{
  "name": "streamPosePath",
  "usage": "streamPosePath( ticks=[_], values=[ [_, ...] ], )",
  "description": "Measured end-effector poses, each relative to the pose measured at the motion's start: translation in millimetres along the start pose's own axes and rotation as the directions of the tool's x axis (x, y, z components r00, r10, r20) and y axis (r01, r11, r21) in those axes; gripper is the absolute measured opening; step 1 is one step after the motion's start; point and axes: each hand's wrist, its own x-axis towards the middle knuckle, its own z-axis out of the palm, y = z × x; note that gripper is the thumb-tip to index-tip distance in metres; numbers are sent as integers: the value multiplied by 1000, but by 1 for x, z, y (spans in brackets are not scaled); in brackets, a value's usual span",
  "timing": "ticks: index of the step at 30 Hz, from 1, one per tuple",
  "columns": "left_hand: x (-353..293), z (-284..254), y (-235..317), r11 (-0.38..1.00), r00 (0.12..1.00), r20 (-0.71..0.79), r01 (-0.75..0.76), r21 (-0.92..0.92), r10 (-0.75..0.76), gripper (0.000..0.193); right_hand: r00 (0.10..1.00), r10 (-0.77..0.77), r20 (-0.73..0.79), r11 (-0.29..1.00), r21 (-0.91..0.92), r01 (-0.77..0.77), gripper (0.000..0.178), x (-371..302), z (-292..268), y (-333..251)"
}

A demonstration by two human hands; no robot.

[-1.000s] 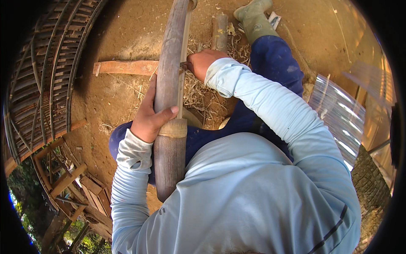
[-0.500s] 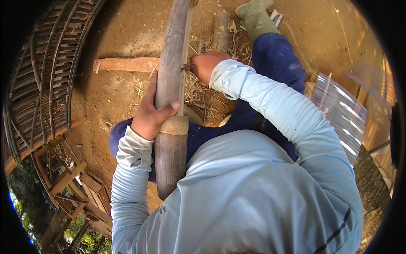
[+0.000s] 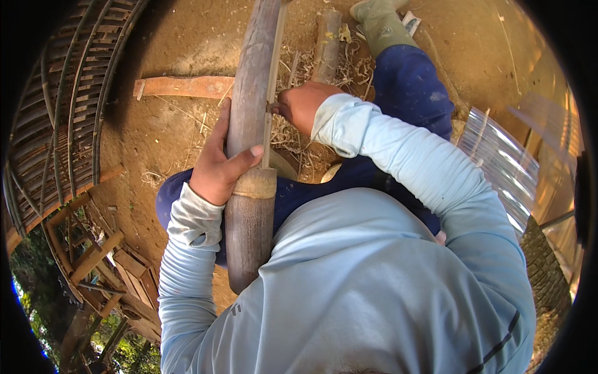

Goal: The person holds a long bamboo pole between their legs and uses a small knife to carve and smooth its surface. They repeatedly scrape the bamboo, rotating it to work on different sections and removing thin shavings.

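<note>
A thick grey-brown bamboo pole (image 3: pixel 249 93) runs lengthwise in front of me, its near end against my shirt. A paler cut strip shows along its right side, ending near a light tan joint. My left hand (image 3: pixel 217 165) is wrapped round the pole just above that joint, with the thumb across the top. At the pole's right edge, my right hand (image 3: pixel 305 107) is closed with its fingertips against the cut strip. A small dark piece shows at those fingertips; what it is I cannot make out.
Pale curled shavings (image 3: pixel 289 137) lie on the dirt floor beneath the pole. Beyond them rests a shorter bamboo piece (image 3: pixel 327 47). A flat reddish-brown strip (image 3: pixel 184 87) lies to the left. A slatted bamboo rack (image 3: pixel 68 93) stands far left, clear corrugated sheets (image 3: pixel 501 165) at right.
My right hand has moved slightly nearer along the pole's cut side. My left hand keeps its grip on the bamboo pole. The whole view has shifted a little.
</note>
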Motion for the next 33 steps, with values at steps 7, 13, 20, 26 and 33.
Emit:
streamPosePath(
  ticks=[7, 13, 20, 26, 33],
  values=[
    [-1, 0, -3, 1000, 1000, -9, -9, 12, 9, 103, 1000, -9, 13, 1000, -6, 9, 44, -12, 5, -5],
    [-3, 1, -3, 1000, 1000, -10, 3, -11, -3, 102, 994, -59, 87, 997, 52, 55, 39, -37, 12, -28],
    [-3, 2, 3, 1000, 1000, -6, 12, -11, -12, 101, 981, -148, 125, 986, 99, 136, 34, -56, 31, -42],
    [-3, 0, 1, 999, 1000, -11, 23, -36, -24, 101, 979, -144, 147, 975, 192, 114, 34, -56, 26, -43],
    [-3, -7, -4, 982, 998, 6, 56, -183, -56, 112, 990, -142, 19, 946, 298, 130, 34, -41, 23, -12]
  ],
)
